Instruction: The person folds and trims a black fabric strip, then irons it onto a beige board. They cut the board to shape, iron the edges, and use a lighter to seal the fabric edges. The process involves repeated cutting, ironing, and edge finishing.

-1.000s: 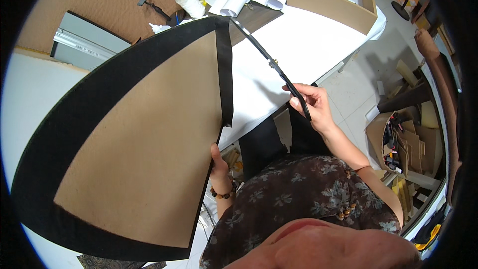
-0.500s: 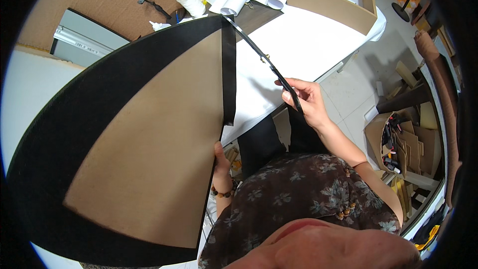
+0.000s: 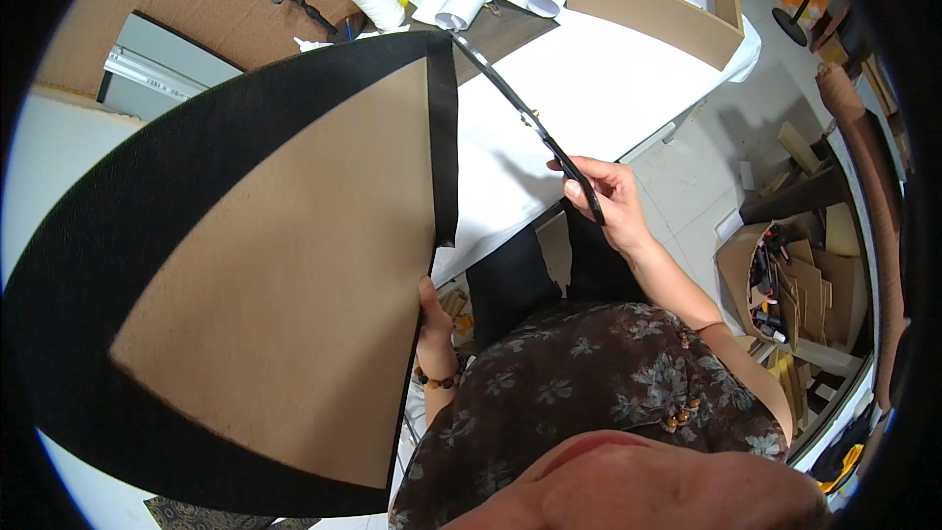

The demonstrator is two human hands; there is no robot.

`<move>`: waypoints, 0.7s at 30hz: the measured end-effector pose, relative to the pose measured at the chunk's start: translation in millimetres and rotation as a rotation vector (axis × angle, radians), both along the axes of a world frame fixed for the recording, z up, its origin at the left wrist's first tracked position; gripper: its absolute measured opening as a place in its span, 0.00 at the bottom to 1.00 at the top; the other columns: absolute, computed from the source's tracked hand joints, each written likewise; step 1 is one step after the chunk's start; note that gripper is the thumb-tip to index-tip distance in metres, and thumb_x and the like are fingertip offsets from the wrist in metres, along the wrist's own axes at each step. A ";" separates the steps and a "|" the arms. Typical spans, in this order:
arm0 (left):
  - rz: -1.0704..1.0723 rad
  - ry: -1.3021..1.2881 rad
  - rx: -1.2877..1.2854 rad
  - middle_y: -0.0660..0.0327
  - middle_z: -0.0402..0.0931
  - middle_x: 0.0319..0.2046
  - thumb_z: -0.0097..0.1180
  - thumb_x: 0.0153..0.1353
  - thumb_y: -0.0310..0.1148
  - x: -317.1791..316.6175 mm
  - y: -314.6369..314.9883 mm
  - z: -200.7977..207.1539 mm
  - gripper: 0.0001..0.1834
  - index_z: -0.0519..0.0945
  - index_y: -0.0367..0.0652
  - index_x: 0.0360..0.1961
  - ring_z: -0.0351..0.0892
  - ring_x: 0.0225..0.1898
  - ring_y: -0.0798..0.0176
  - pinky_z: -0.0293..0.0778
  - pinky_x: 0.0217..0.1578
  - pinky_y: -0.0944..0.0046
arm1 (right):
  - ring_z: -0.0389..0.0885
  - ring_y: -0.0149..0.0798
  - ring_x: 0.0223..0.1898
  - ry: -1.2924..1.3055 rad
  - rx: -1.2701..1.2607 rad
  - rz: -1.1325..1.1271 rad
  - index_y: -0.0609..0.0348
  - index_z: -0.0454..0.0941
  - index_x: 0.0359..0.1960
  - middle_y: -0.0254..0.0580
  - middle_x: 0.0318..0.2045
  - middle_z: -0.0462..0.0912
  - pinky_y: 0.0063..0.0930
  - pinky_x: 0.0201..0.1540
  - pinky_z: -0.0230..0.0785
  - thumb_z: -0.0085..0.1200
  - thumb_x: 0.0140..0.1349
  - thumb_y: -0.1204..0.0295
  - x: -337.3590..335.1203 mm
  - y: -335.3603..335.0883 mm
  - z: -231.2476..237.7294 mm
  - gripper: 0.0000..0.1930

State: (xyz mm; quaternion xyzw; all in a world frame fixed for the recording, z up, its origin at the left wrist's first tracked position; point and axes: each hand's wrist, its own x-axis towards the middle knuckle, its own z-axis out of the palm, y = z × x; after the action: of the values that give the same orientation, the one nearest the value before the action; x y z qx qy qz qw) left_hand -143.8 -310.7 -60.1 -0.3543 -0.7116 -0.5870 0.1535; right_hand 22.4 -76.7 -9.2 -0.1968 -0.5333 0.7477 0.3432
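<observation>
My right hand (image 3: pixel 608 198) pinches the black strip (image 3: pixel 520 110) running up-left to the board (image 3: pixel 285 265), whose near edge my left hand (image 3: pixel 432 309) clasps.

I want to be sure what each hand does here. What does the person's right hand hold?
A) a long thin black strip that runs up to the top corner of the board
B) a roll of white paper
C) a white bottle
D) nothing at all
A: the right hand pinches the lower end of the thin black strip, which stretches up to the top corner of the brown board with a black border.
</observation>
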 end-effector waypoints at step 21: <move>0.020 0.060 -0.084 0.54 0.75 0.54 0.58 0.65 0.28 1.1 -3.3 -8.7 0.17 0.75 0.32 0.53 0.73 0.51 0.58 0.69 0.54 0.58 | 0.61 0.18 0.25 -0.039 0.080 0.018 0.67 0.80 0.48 0.21 0.24 0.71 0.15 0.27 0.49 0.66 0.58 0.67 -15.0 4.9 11.0 0.20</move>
State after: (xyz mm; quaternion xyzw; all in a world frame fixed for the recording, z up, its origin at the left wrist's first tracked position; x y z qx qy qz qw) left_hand -142.7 -314.0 -68.8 -0.3706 -0.7342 -0.5442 0.1659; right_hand 7.4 -71.8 1.8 -0.1928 -0.5713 0.7246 0.3337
